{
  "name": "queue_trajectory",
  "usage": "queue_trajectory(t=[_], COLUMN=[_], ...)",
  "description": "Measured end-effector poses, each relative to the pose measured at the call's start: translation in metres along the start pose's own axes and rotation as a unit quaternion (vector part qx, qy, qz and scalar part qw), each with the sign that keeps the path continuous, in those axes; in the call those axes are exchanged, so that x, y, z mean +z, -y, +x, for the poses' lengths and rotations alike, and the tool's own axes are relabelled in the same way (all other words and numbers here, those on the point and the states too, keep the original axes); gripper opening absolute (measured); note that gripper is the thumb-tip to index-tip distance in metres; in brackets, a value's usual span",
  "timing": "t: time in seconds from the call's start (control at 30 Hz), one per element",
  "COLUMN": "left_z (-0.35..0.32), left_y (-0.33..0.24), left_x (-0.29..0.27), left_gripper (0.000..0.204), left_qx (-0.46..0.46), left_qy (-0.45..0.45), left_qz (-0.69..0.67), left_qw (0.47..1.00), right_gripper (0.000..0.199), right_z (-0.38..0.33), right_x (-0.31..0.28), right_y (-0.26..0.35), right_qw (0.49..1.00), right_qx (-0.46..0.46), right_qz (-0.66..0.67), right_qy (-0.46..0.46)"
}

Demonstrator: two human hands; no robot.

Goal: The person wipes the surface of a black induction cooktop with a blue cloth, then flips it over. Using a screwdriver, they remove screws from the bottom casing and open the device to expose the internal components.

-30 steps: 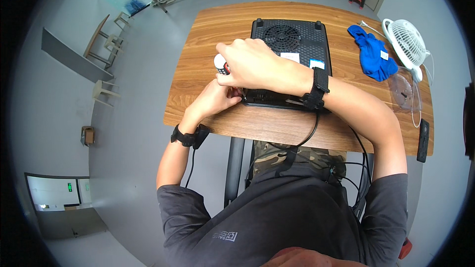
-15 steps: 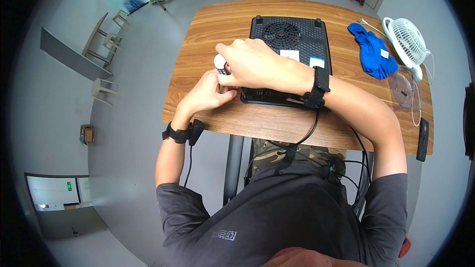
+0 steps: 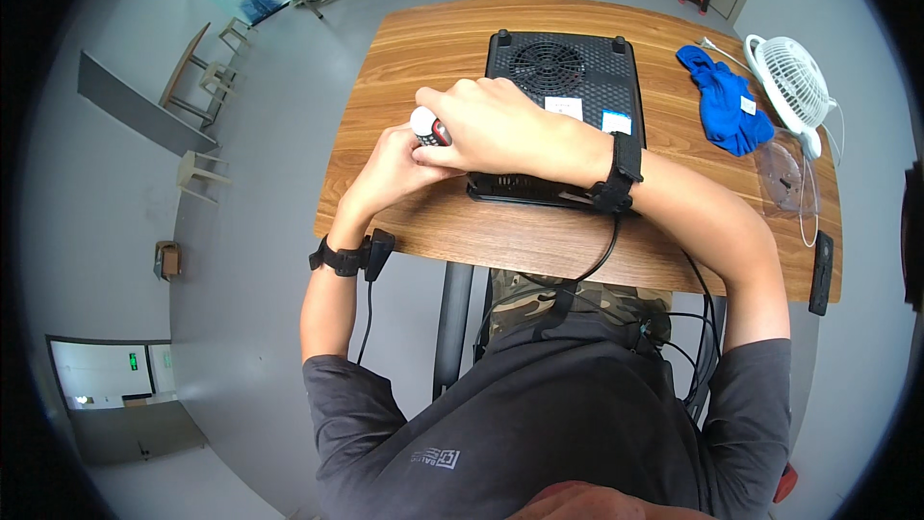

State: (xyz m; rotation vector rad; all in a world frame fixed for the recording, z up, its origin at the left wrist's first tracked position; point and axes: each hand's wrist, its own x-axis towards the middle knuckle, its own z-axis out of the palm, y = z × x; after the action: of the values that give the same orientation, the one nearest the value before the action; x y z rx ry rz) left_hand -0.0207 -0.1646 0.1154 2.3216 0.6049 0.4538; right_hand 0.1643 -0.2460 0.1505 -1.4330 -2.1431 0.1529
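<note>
Screwdriver handle in clenched grip of both hands, right hand over left hand, beside black appliance.

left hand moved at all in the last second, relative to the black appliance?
No. The left hand sits at the black appliance's left front corner as before, on the white-capped tool.

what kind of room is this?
Probably an office or workshop-type room: a wooden table on a bare grey floor, a desk fan, spare stools, and a black appliance lying underside-up under both hands.
</note>
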Motion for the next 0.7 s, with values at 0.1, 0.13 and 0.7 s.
queue_trajectory(t=[0.1,0.13,0.7], left_z=[0.002,0.002,0.002], left_y=[-0.002,-0.005,-0.008], left_x=[0.001,0.002,0.005], left_gripper=[0.038,0.039,0.025], left_qx=[0.0,-0.005,-0.001], left_qy=[-0.013,-0.018,-0.015], left_qz=[0.004,0.008,0.008], left_qw=[1.0,1.0,1.0], right_gripper=[0.046,0.046,0.038], right_z=[0.001,0.001,0.001], right_x=[-0.002,-0.003,0.0], right_y=[0.001,0.002,0.0], right_qw=[1.0,1.0,1.0], right_qx=[-0.002,-0.002,-0.004], right_qz=[-0.013,-0.015,-0.005], right_qy=[-0.002,-0.002,-0.009])
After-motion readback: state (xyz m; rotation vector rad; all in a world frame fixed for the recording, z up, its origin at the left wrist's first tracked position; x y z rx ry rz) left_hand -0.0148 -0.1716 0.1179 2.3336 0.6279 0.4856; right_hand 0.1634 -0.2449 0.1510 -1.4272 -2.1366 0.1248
